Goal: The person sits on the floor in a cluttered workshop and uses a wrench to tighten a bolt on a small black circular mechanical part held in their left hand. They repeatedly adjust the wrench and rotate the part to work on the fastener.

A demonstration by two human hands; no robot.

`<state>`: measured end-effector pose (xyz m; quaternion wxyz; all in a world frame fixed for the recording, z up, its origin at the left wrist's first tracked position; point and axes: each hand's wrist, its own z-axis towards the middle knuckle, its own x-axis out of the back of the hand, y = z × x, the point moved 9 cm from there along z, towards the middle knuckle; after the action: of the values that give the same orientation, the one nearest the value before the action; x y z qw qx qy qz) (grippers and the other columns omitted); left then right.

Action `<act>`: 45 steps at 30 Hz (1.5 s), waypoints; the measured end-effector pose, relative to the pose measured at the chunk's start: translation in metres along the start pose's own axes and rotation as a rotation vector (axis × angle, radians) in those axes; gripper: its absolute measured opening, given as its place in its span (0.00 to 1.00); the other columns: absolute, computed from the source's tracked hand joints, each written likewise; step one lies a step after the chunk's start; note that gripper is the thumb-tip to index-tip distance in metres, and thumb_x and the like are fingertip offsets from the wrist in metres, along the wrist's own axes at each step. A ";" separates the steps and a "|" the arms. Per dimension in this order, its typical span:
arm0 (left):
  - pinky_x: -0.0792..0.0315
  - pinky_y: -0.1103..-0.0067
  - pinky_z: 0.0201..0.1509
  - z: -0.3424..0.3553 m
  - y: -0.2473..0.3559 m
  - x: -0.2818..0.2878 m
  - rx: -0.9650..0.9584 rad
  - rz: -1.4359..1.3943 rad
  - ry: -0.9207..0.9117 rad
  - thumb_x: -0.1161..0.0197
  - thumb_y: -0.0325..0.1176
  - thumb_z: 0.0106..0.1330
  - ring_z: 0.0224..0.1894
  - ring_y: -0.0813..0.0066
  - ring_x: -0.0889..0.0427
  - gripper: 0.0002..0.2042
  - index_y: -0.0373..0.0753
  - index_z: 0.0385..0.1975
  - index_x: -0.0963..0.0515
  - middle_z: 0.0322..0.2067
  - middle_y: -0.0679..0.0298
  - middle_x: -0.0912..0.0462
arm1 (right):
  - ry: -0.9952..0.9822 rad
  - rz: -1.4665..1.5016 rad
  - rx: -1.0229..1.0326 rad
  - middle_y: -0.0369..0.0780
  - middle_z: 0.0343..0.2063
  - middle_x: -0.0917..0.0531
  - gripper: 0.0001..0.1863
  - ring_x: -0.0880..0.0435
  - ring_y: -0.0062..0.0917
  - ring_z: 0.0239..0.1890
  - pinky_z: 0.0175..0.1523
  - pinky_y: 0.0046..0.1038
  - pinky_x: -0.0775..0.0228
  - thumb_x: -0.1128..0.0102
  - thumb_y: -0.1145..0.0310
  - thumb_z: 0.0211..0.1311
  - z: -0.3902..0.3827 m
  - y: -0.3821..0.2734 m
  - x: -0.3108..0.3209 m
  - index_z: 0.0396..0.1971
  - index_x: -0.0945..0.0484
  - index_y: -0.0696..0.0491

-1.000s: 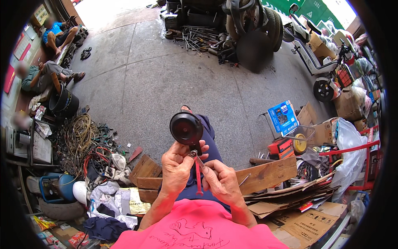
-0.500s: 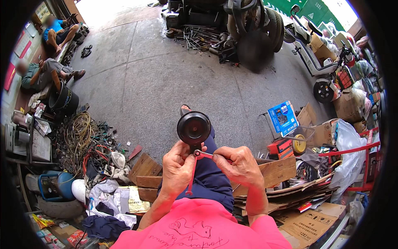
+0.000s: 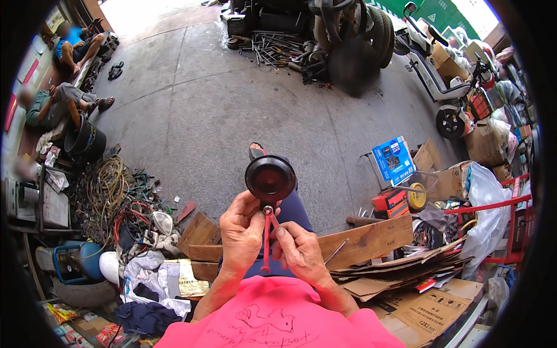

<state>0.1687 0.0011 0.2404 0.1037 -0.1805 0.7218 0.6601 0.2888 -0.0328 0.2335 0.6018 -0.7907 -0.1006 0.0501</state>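
Note:
My left hand is closed around the lower edge of a round black disc with a dark red centre, which looks like a vehicle horn. A small metal bolt sits below the disc, beside my left thumb. From it two narrow red strips spread apart; one red strip hangs down to a forked end. My right hand pinches the other strip between thumb and finger. Past the right hand's outer side sticks a thin metal shaft, seemingly held in its palm; its handle is hidden.
Wooden boards and flattened cardboard lie at the right. Tangled wires and cloths fill the left side. A blue box and a white electric scooter stand farther right. Two people sit at the far left.
My right hand has drawn the metal tool away from the bolt and moved left to the strips. One red strip now swings out to the right. The disc stays in my left hand.

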 end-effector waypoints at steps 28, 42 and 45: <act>0.24 0.78 0.53 -0.003 0.000 -0.002 0.017 0.100 -0.057 0.49 0.12 0.63 0.46 0.71 0.17 0.17 0.26 0.52 0.31 0.43 0.53 0.18 | 0.061 -0.647 0.379 0.44 0.27 0.17 0.07 0.17 0.39 0.28 0.30 0.33 0.27 0.41 0.72 0.59 0.012 -0.055 0.037 0.36 0.19 0.55; 0.21 0.80 0.46 0.001 -0.011 0.010 0.046 -0.030 -0.016 0.48 0.13 0.64 0.42 0.73 0.17 0.14 0.27 0.50 0.29 0.41 0.56 0.17 | 0.178 -0.397 0.266 0.48 0.21 0.21 0.03 0.19 0.43 0.23 0.25 0.37 0.31 0.44 0.74 0.62 -0.003 -0.012 0.006 0.35 0.25 0.56; 0.22 0.82 0.46 -0.001 -0.014 0.009 0.064 -0.081 -0.027 0.49 0.13 0.65 0.41 0.76 0.17 0.14 0.27 0.50 0.29 0.41 0.57 0.17 | 0.093 -0.489 0.301 0.46 0.18 0.22 0.03 0.20 0.40 0.19 0.23 0.34 0.31 0.41 0.74 0.60 -0.002 -0.029 0.020 0.31 0.24 0.57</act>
<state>0.1660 -0.0021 0.2237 0.1460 -0.1972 0.7332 0.6342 0.3056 -0.0225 0.2629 0.7105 -0.6463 -0.2520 -0.1184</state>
